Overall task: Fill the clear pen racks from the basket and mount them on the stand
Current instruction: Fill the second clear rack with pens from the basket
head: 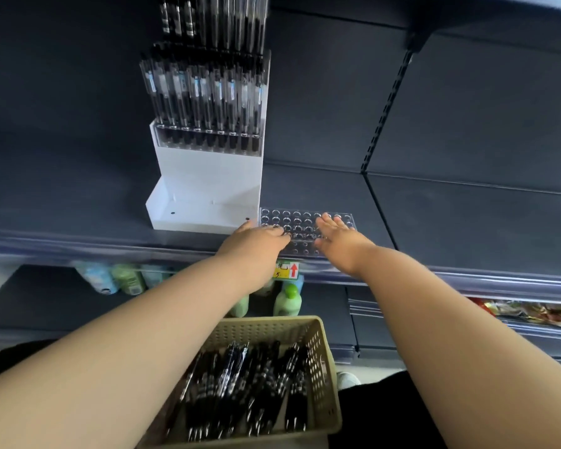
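An empty clear pen rack (305, 222) with rows of round holes lies on the dark shelf, just right of the white stand (208, 176). My left hand (256, 243) lies over the rack's left end, fingers bent down onto it. On the rack's right part rests my right hand (340, 241), fingers straight. The stand carries a clear rack full of black pens (204, 102), with more pens above it. Below, a beige basket (327, 384) holds several black pens (250, 390).
The dark shelf (450, 215) stretches right, with a slotted upright (386, 105) behind it. A yellow price tag with a red arrow (287, 270) sits on the shelf edge. Green and blue bottles (287, 301) stand on the lower shelf, packaged goods (525, 311) at right.
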{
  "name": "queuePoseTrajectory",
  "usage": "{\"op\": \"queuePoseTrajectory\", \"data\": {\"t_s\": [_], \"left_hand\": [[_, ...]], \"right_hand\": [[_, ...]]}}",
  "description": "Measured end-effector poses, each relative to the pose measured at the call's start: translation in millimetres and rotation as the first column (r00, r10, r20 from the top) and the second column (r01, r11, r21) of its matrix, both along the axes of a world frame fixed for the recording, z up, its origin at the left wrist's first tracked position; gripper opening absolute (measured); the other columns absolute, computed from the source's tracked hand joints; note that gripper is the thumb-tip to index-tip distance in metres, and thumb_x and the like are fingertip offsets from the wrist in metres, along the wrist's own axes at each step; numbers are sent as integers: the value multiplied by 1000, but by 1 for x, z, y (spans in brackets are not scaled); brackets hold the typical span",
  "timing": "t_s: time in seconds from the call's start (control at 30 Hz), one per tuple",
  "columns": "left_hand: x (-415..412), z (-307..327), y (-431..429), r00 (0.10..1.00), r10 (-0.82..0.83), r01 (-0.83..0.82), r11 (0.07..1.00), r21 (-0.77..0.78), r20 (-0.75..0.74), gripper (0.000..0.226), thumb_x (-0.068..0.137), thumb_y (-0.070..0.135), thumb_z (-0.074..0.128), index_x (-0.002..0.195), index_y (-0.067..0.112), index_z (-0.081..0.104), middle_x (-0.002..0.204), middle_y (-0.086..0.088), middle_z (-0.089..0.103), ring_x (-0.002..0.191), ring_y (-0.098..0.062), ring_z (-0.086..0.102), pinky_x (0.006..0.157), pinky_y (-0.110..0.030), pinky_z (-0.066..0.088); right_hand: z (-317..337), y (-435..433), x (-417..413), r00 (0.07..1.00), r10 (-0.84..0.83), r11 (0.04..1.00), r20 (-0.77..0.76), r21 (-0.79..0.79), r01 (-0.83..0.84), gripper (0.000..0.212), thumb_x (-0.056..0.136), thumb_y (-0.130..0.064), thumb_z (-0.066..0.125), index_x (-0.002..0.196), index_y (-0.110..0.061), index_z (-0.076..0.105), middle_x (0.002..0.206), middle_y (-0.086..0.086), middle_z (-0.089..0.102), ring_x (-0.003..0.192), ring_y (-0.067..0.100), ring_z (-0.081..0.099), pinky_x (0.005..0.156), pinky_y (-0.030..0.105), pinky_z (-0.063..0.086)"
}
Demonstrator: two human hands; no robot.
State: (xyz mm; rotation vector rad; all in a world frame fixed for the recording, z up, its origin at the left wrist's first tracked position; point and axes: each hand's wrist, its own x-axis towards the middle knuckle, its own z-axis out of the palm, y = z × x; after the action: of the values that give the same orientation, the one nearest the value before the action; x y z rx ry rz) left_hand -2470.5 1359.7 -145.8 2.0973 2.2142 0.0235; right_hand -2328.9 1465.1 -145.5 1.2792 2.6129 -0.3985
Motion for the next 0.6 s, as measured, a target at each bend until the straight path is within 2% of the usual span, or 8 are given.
{"op": "queuePoseTrajectory", "data": {"t_s": [0.1, 0.2, 0.27, 0.3, 0.37, 0.43, 0.5, 0.6], "left_hand": [[-13, -4, -22, 999, -4, 0, 997, 81, 49, 61, 90, 3, 37, 147, 22, 25, 155, 3, 21, 142, -12, 18, 114, -28, 3], [-28, -17, -54, 999, 26, -29, 994, 101, 34, 57, 94, 6, 34, 147, 23, 23, 154, 6, 22, 142, -10, 19, 115, -29, 5], [-36, -29, -82, 996, 77, -78, 996, 39, 39, 56, 95, 6, 32, 147, 23, 23, 154, 7, 22, 142, -10, 19, 116, -30, 7], [-40, -37, -94, 992, 114, -114, 994, -1, 47, 57, 95, 5, 32, 147, 24, 23, 154, 7, 23, 141, -11, 20, 116, -30, 11], [-45, -45, -116, 971, 227, -215, 966, -142, 77, 59, 92, 2, 35, 145, 27, 28, 152, 6, 29, 137, -16, 30, 112, -33, 28], [-46, -47, -128, 934, 343, -298, 905, -304, 104, 55, 91, 3, 37, 139, 30, 42, 138, 1, 47, 121, -21, 48, 97, -34, 45], [-43, -48, -132, 925, 367, -306, 870, -387, 95, 47, 93, 7, 39, 133, 29, 50, 128, -1, 53, 110, -22, 55, 90, -33, 48], [-34, -62, -125, 920, 385, -310, 836, -452, 80, 48, 93, 3, 39, 136, 22, 48, 134, -5, 48, 114, -24, 52, 96, -30, 44]], "right_hand": [[-1, -9, 5, 993, 23, 991, -115, 132, -8, 54, 101, -27, 27, 149, -16, 4, 158, 0, -4, 145, 17, -6, 116, 36, -1], [-17, -42, 10, 915, 129, 969, -382, 245, -35, 51, 99, -21, 35, 148, -15, 20, 157, 0, 11, 145, 17, 2, 117, 30, 3], [-34, -73, 14, 857, 152, 974, -492, 219, -47, 47, 98, -16, 38, 144, -15, 32, 153, -2, 23, 144, 15, 11, 115, 24, 6], [-44, -85, 15, 861, 130, 985, -493, 164, -55, 45, 97, -16, 39, 143, -16, 35, 152, -3, 28, 143, 13, 15, 113, 21, 8], [-61, -105, 13, 925, 51, 997, -377, -39, -71, 43, 97, -18, 40, 140, -18, 41, 150, -3, 34, 138, 15, 28, 112, 22, 19], [-73, -120, 4, 972, -19, 979, -234, -203, -30, 40, 96, -19, 41, 135, -17, 48, 143, 4, 44, 127, 22, 45, 105, 32, 35], [-84, -132, -4, 990, -23, 976, -137, -220, -8, 34, 94, -17, 41, 125, -13, 55, 126, 11, 57, 114, 28, 54, 95, 36, 43], [-104, -146, -6, 999, -21, 964, 41, -263, 31, 30, 92, -13, 42, 117, -7, 58, 116, 16, 60, 107, 32, 56, 88, 36, 45]]}}
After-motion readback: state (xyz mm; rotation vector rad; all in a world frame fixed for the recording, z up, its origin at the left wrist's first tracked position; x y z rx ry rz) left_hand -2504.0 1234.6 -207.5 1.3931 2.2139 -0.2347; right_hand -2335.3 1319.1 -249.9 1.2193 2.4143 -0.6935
